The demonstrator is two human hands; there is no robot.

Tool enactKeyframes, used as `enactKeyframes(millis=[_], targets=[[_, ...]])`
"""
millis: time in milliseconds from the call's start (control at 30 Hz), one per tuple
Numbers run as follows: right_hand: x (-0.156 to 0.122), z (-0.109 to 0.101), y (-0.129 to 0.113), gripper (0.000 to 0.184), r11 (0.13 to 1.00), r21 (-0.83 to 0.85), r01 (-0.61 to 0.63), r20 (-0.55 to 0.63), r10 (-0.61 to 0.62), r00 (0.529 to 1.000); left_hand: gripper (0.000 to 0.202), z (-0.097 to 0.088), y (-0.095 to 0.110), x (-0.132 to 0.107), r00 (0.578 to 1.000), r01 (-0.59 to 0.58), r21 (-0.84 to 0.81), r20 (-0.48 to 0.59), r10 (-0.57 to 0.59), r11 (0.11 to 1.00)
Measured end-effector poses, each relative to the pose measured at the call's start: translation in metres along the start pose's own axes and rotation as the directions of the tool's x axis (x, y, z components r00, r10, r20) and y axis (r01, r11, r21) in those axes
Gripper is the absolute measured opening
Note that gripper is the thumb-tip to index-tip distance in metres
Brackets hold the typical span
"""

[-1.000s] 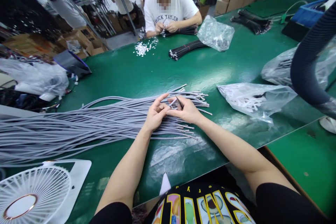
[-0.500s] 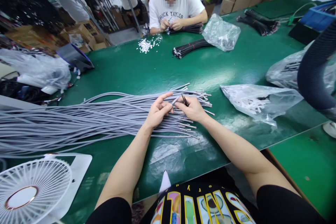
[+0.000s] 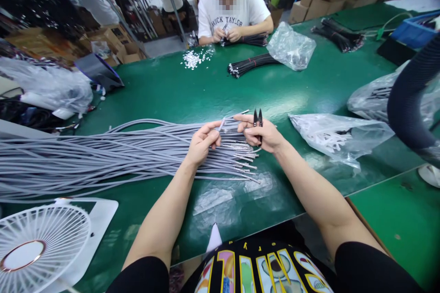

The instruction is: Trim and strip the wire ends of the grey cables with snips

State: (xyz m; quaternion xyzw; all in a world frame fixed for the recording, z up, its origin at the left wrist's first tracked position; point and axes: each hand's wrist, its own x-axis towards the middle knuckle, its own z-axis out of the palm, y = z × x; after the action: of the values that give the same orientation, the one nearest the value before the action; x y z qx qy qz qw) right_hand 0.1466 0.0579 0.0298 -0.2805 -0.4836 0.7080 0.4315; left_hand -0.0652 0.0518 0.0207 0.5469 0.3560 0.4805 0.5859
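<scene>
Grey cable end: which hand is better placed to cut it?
Right, probably. The right hand holds the black snips, close beside the grey cable end that the left hand pinches.

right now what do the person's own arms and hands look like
Both hands, left hand and right hand, are bare: no gloves, rings or watch visible. Forearms are uncovered; short black sleeves end above the elbows.
</scene>
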Motion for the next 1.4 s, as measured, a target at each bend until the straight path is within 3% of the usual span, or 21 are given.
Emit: enactKeyframes(millis=[133, 200, 267, 333, 400, 500, 600, 833, 967, 1200, 1400], targets=[[-0.006, -0.002, -0.01, 0.046, 0.998, 0.067, -0.022, 0.099, 0.015, 0.995, 0.042, -0.001, 0.001, -0.001, 1.0, 0.016, 0.0, 0.002, -0.016, 1.0], [-0.008, -0.002, -0.011, 0.044, 1.0, -0.009, -0.028, 0.12, 0.029, 0.992, 0.039, 0.001, 0.001, -0.002, 1.0, 0.007, 0.018, -0.002, -0.006, 1.0], [-0.01, -0.003, -0.012, 0.041, 0.978, -0.205, -0.043, 0.085, 0.061, 0.995, 0.038, 0.002, 0.002, -0.003, 1.0, -0.011, 0.045, -0.009, 0.011, 0.999], [-0.012, -0.005, -0.015, 0.036, 0.88, -0.473, -0.041, -0.029, 0.03, 0.999, 0.037, 0.004, 0.002, -0.004, 1.0, -0.022, 0.083, -0.011, 0.023, 0.996], [-0.014, -0.007, -0.018, 0.029, 0.729, -0.684, -0.026, -0.114, -0.072, 0.991, 0.037, 0.006, 0.004, -0.004, 1.0, -0.02, 0.119, -0.004, 0.02, 0.993], [-0.019, -0.008, -0.024, 0.016, 0.61, -0.793, -0.011, -0.091, -0.102, 0.991, 0.037, 0.009, 0.006, -0.005, 1.0, -0.012, 0.135, 0.007, 0.012, 0.991], [-0.023, -0.003, -0.028, 0.019, 0.623, -0.782, -0.01, -0.057, -0.056, 0.997, 0.037, 0.01, 0.008, -0.005, 1.0, -0.023, 0.137, 0.01, 0.022, 0.99], [-0.031, 0.019, -0.036, 0.022, 0.693, -0.72, 0.033, -0.038, -0.087, 0.995, 0.037, 0.015, 0.008, -0.006, 0.999, -0.015, 0.137, -0.04, 0.02, 0.991], [-0.038, 0.03, -0.043, 0.023, 0.694, -0.717, 0.059, -0.006, -0.091, 0.996, 0.033, 0.017, 0.007, -0.009, 0.998, -0.063, 0.206, -0.012, 0.066, 0.977], [-0.043, 0.034, -0.045, 0.022, 0.713, -0.701, -0.009, -0.016, -0.002, 1.0, 0.02, 0.024, 0.011, -0.016, 0.966, -0.222, 0.512, -0.001, 0.259, 0.83], [-0.042, 0.035, -0.045, 0.021, 0.696, -0.718, -0.032, -0.028, 0.017, 0.999, 0.018, 0.026, 0.012, -0.017, 0.949, -0.266, 0.558, 0.009, 0.315, 0.786]])
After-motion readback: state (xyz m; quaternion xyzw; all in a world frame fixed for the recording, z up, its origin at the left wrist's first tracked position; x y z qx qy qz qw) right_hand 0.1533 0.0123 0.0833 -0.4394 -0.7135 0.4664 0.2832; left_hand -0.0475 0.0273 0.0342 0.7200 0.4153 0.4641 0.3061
